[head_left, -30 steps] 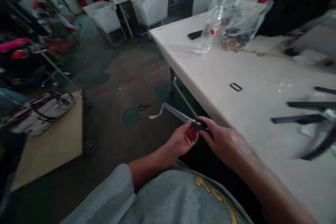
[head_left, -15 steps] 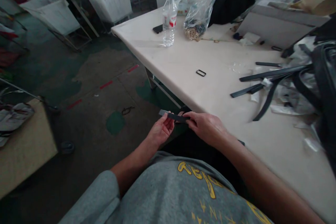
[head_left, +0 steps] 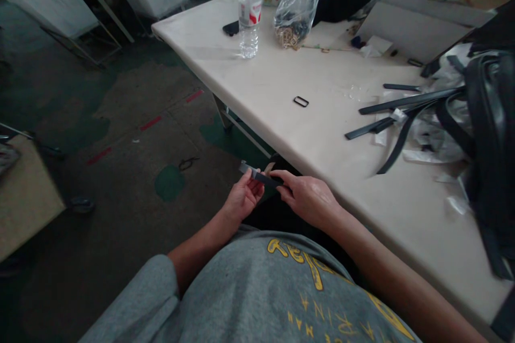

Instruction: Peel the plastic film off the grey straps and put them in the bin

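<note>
A dark strap (head_left: 265, 178) with a lighter grey end is stretched between my two hands, beside the table's front edge. My left hand (head_left: 242, 195) pinches it close to the grey end, thumb on top. Farther along, my right hand (head_left: 306, 195) grips the strap between thumb and fingers. A small tan piece shows behind the strap between the hands; I cannot make out what it is. On the table (head_left: 257, 86) lies a black rectangular ring buckle (head_left: 301, 101), apart from both hands.
A water bottle (head_left: 250, 16), a phone (head_left: 230, 28) and a plastic bag of small metal parts (head_left: 295, 24) stand toward the table's far end. Several black straps (head_left: 410, 101) and a dark bag (head_left: 488, 155) lie at the right. A wooden-topped cart (head_left: 32, 198) is at the left.
My view has shifted slightly, so the table and its things sit higher and more to the left. Both hands keep hold of the strap, whose grey end now tilts up more.
</note>
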### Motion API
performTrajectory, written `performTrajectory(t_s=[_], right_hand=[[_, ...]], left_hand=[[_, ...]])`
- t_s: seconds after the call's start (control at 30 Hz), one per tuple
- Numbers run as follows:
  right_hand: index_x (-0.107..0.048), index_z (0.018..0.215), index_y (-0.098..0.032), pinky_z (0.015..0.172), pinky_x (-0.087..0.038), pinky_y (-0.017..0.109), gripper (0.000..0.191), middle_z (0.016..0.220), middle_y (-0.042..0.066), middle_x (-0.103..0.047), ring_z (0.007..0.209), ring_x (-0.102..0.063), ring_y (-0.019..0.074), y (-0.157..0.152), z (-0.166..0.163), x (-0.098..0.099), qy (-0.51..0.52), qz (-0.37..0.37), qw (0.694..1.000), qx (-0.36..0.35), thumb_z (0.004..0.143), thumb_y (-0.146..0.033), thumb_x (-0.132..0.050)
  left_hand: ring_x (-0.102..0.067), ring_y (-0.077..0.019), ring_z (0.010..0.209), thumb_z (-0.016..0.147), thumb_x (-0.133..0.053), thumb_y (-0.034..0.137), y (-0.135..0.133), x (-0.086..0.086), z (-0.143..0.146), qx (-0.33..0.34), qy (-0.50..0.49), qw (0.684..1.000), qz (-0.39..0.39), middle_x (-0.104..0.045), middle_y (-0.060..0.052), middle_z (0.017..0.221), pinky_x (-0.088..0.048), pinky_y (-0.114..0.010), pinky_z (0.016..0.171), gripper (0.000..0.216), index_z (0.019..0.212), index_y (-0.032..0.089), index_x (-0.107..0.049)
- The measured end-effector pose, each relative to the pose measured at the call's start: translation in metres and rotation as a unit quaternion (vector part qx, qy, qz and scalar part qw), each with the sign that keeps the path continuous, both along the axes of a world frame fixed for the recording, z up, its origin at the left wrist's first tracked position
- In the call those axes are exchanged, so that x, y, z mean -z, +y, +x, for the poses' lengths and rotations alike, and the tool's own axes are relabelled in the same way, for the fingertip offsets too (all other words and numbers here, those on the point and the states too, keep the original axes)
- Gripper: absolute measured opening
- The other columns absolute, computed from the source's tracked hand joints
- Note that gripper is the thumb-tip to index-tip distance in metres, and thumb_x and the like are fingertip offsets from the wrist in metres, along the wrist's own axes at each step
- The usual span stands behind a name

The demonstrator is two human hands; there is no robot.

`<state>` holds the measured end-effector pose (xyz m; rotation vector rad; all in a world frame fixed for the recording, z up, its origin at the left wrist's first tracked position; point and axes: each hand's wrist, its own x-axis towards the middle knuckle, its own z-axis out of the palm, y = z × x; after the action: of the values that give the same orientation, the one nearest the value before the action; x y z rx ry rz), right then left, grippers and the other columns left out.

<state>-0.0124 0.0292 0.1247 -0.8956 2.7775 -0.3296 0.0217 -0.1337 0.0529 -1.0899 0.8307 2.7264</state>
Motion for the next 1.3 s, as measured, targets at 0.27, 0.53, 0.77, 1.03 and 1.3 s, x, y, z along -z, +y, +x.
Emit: performTrajectory(t_s=[0.27,0.53,0.77,1.03,1.3], right_hand=[[-0.051,0.136,-0.025,0.063,-0.048,0.028,0.043,0.096,0.006,-0.075,0.084,-0.072,0.0234,-0.007,-0.002,0.000,-0.016,-0.039,0.999,-0.018,0.094,-0.032,-0.055],[-0.063,0.119,-0.023,0.064,-0.051,0.022,0.030,0.103,0.003,-0.070,0.077,-0.068,0.0131,0.061,0.026,-0.025,0.036,-0.196,0.973,-0.121,0.092,-0.016,-0.051],[-0.068,0.108,-0.018,0.066,-0.050,0.022,0.026,0.090,0.004,-0.071,0.076,-0.067,0.0135,0.034,0.013,0.015,0.127,-0.228,0.953,-0.154,0.095,-0.012,-0.046],[-0.069,0.101,-0.021,0.096,-0.050,0.039,0.017,0.123,0.008,-0.067,0.112,-0.062,0.0229,-0.008,-0.016,0.073,0.119,-0.289,0.935,-0.166,0.092,-0.014,-0.056],[-0.068,0.098,-0.019,0.076,-0.052,0.028,0.017,0.091,0.004,-0.074,0.081,-0.069,0.0173,0.015,-0.007,0.053,0.051,-0.349,0.930,-0.104,0.098,-0.022,-0.051]], left_hand=[[-0.067,-0.0118,0.069,0.090,-0.064,0.025,0.008,0.006,-0.003,0.038,0.020,0.999,-0.010,-0.072,-0.003,0.077,-0.051,-0.022,0.068,0.014,0.082,0.015,-0.068],[-0.067,-0.0102,0.065,0.094,-0.058,0.025,-0.017,0.011,-0.016,-0.004,-0.053,0.998,-0.030,-0.073,-0.004,0.078,-0.050,-0.020,0.061,0.020,0.081,0.014,-0.067],[-0.066,-0.0106,0.062,0.095,-0.057,0.026,-0.004,0.010,-0.004,0.049,-0.081,0.995,0.012,-0.073,-0.004,0.077,-0.050,-0.021,0.060,0.021,0.083,0.013,-0.068],[-0.067,-0.0145,0.065,0.095,-0.051,0.022,-0.001,0.019,0.012,0.125,-0.018,0.991,0.049,-0.069,-0.003,0.070,-0.054,-0.027,0.066,0.021,0.082,0.014,-0.065],[-0.070,-0.0219,0.077,0.097,-0.044,0.034,-0.005,0.021,-0.001,0.104,-0.007,0.988,0.115,-0.072,-0.016,0.085,-0.057,-0.034,0.077,0.040,0.107,0.002,-0.064]])
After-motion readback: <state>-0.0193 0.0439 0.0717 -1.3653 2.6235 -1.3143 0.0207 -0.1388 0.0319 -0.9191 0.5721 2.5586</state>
